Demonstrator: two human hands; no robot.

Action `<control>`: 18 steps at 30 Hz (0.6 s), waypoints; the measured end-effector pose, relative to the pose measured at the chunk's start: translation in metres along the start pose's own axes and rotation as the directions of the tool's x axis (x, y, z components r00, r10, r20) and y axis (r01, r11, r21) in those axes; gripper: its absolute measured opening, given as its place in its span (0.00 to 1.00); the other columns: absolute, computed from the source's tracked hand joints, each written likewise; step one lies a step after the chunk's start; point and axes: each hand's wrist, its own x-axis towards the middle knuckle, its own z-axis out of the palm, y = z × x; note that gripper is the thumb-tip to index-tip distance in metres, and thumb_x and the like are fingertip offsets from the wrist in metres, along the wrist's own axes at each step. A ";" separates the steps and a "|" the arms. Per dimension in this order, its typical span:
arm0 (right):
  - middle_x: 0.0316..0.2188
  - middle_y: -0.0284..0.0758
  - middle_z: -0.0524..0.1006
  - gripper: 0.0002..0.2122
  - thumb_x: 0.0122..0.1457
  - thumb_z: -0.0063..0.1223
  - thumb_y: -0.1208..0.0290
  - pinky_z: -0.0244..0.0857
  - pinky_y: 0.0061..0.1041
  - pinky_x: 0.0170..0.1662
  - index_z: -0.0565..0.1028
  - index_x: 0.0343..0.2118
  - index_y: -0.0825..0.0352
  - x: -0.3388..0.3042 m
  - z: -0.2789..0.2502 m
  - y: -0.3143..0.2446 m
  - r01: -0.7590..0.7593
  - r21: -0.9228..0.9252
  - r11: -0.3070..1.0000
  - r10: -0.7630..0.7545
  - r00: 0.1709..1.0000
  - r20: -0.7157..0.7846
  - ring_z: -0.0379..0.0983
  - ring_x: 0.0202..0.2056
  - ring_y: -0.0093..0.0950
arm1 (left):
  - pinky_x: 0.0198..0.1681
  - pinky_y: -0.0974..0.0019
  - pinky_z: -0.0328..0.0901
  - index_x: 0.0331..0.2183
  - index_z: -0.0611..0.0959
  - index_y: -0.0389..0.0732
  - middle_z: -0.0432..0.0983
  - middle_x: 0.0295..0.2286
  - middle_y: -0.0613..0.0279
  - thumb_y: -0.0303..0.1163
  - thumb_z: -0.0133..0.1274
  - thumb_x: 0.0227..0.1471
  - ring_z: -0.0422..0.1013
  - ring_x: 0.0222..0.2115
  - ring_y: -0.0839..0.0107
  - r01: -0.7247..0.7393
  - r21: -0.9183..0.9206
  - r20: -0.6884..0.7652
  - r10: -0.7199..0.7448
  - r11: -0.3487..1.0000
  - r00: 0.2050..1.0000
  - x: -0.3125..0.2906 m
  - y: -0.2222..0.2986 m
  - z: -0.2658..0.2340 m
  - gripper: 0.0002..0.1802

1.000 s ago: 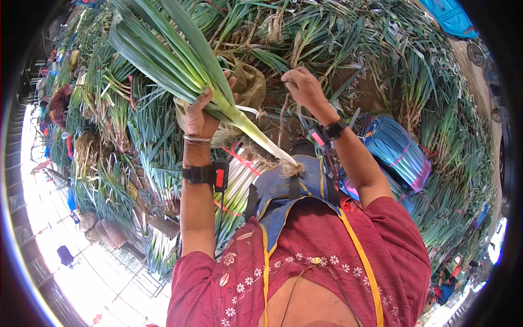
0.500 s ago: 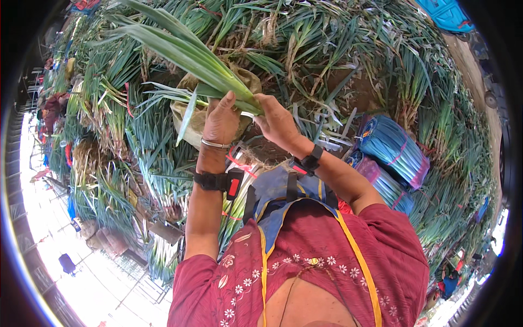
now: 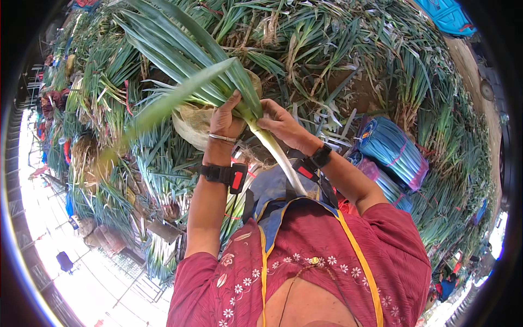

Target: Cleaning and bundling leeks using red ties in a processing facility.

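Left hand (image 3: pixel 226 117) closed round the leek (image 3: pixel 247 91) right where the green leaves fan out of the stalk, thumb up on the near side. Right hand (image 3: pixel 283 122) just right of it and touching the same spot, thumb and fingers in a narrow pinch at the stalk's right side; can't tell if it has the whole stalk or only an outer layer. Leek tilted: leaves spread up and left beyond the grip, white stalk runs down and right from it, between the forearms, to over the blue apron (image 3: pixel 272 187). Root end sits at the apron top; contact unclear. One long leaf (image 3: pixel 174 98), motion-blurred, crosses in front of the fan and sweeps down-left of the grip; can't tell if it's attached. Tan sack (image 3: pixel 192 126) lies behind and left of the left hand. Metal bangle (image 3: pixel 223 138) plus black strap (image 3: pixel 216 173) below the grip on the left arm; black watch-like band (image 3: pixel 320 157) on the right wrist. Wrapped bundles (image 3: pixel 393 146) in blue-pink plastic are well right of the grip. Tied leek bundle (image 3: pixel 233 213) partly shows below the left hand, beside the forearm. Big leek heap (image 3: pixel 338 32) spreads beyond the grip and off to both sides.
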 end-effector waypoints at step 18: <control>0.32 0.28 0.72 0.13 0.56 0.55 0.76 0.62 0.19 0.39 0.70 0.43 0.69 -0.056 -0.033 -0.029 -0.111 -0.252 0.961 0.111 0.994 -0.013 0.66 0.35 0.16 | 0.35 0.62 0.71 0.40 0.77 0.36 0.77 0.33 0.59 0.25 0.56 0.52 0.75 0.31 0.66 0.111 0.093 -0.140 -0.097 0.989 0.985 0.002 -0.014 -0.031 0.11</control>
